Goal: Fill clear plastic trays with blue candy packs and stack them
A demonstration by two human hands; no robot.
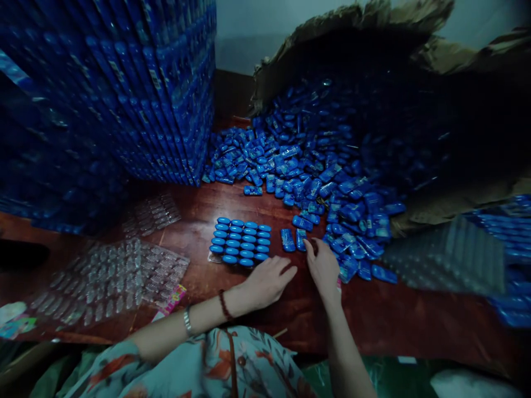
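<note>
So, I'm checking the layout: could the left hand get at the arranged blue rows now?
Probably yes: the left hand is close to the near edge of the arranged blue rows, with nothing visible between; the right hand is farther right.

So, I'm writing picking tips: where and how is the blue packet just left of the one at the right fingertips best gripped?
Perhaps pinched by its short ends, from above on the near side: the blue packet lies flat, its length running away from the camera, and its right side nearly meets the neighbouring packet by the right hand.
</note>
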